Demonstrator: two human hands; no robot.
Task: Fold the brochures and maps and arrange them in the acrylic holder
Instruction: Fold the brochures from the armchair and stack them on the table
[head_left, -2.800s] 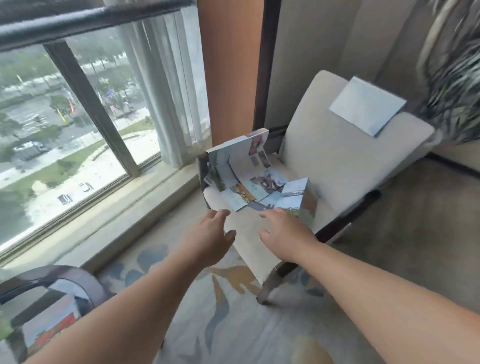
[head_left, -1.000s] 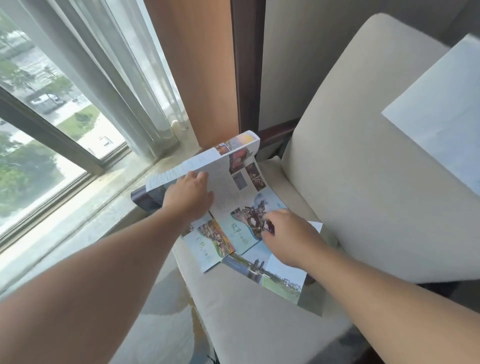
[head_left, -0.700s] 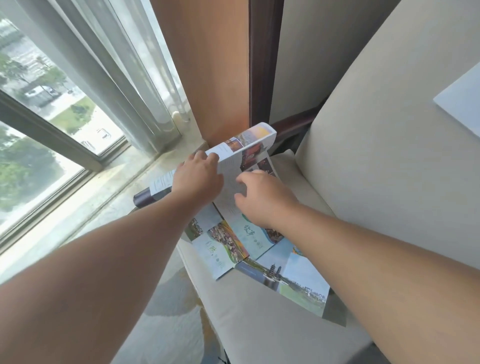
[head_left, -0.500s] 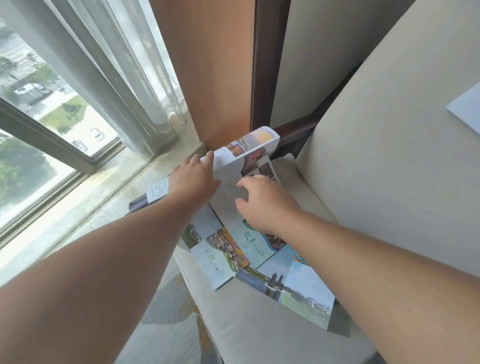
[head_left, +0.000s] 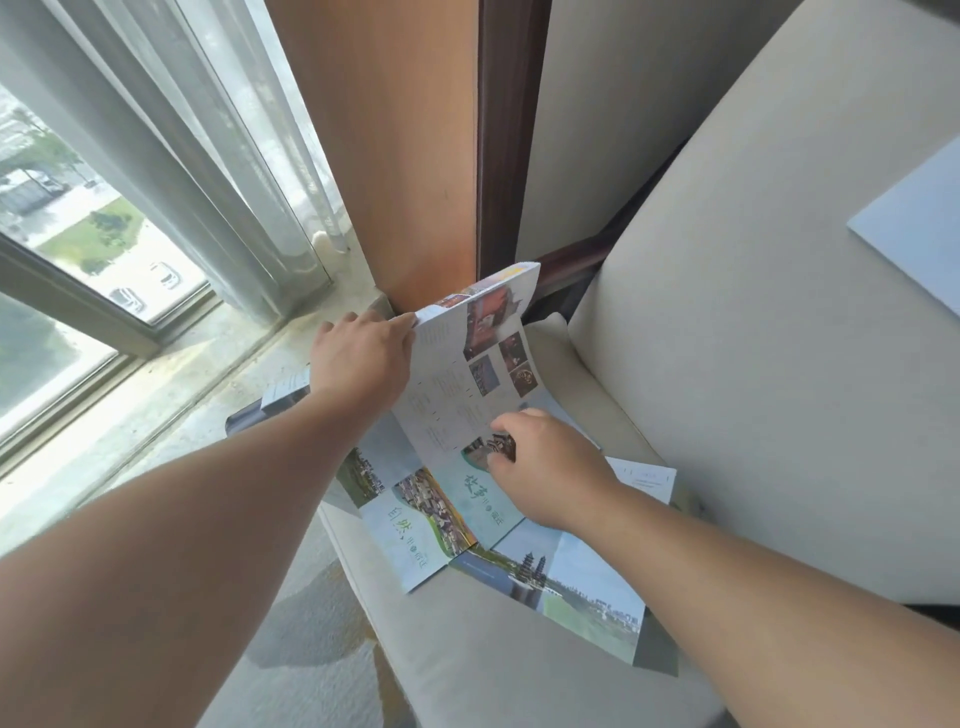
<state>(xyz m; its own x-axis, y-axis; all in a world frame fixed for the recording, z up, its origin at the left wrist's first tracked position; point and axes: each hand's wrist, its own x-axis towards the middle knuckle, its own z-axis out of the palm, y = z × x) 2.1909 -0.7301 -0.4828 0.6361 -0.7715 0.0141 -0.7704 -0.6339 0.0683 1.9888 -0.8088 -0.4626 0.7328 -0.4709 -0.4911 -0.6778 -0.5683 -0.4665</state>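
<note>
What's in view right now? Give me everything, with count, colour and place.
brochure: one, pale with colour photos, unfolded on the seat, far panel raised
pale sheet: one, light blue, on the chair back
armchair: one, cream, right
curtain: one, sheer white, along the window
window: one, grey frame, left
sill: one, grey stone, below the window
wall panel: one, orange wood, centre
left hand: one, holds the brochure's raised edge
right hand: one, fingers curled on the brochure's middle
</note>
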